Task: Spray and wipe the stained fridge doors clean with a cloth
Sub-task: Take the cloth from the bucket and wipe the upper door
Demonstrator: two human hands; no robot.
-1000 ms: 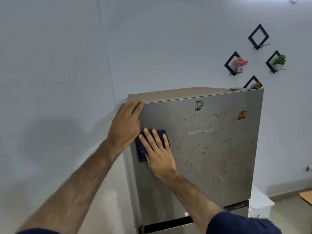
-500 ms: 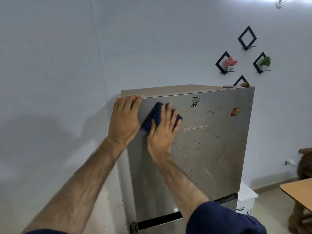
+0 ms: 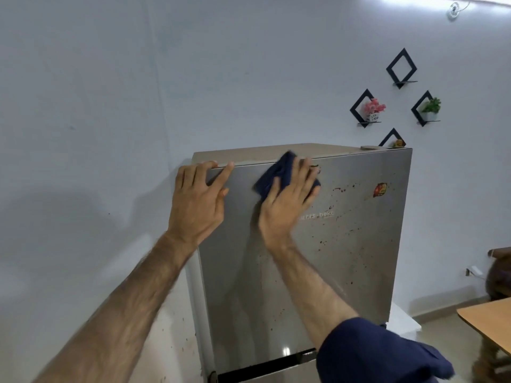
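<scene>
A silver fridge stands against the white wall, and its upper door [image 3: 345,258] is speckled with reddish-brown stains, mostly on the right half. My right hand [image 3: 287,205] presses a dark blue cloth [image 3: 276,172] flat against the door near its top edge, just left of centre. My left hand [image 3: 197,200] rests on the door's top left corner, fingers spread and hooked over the top edge. A red sticker [image 3: 381,189] sits near the door's upper right. The dark gap [image 3: 265,367] above the lower door shows at the bottom.
Black diamond wall shelves [image 3: 366,109] with small plants hang to the upper right. A wooden table corner [image 3: 486,319] juts in at the lower right, with a dark chair [image 3: 500,275] behind it. A white box [image 3: 402,322] stands just right of the fridge. Stains spot the wall at lower left.
My right hand has slid the cloth up and to the right, from the door's left-middle area to the top edge. My left hand has stayed on the top left corner.
</scene>
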